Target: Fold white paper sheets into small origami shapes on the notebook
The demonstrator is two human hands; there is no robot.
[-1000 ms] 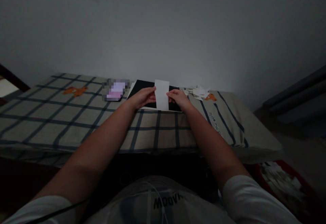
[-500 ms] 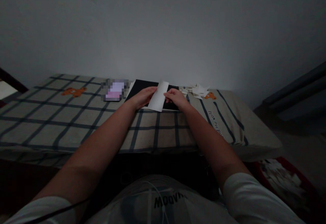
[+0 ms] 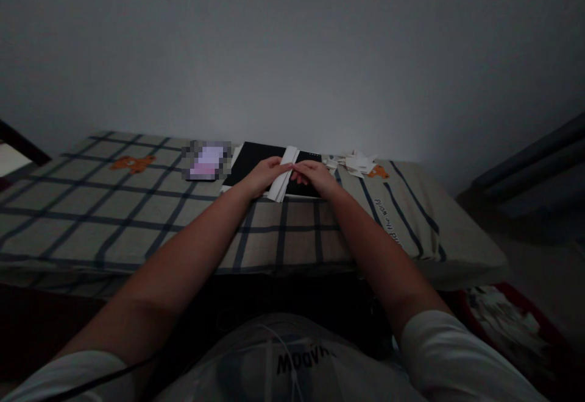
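A white strip of paper [image 3: 278, 190], narrow and showing a lengthwise fold, is held between my two hands. My left hand [image 3: 265, 174] grips it from the left, its thumb lying across the paper. From the right, the fingers of my right hand [image 3: 315, 175] pinch the strip's edge. Below both hands lies a flat black item like a folder or notebook [image 3: 249, 157], with pale sheets peeking out from under its edges. A loose pile of white paper pieces [image 3: 360, 163] rests just to the right of it.
The table has a checked cloth [image 3: 150, 207] with orange bear figures. A device with a blurred-out screen [image 3: 208, 161] lies at the left. On the floor at lower right, a red container [image 3: 507, 286] holds pale scraps. A grey wall [image 3: 292, 55] rises behind the table.
The paper went from a wide flat sheet to a narrower strip with a fold. My left thumb has come over onto it, and my hands have drawn closer together.
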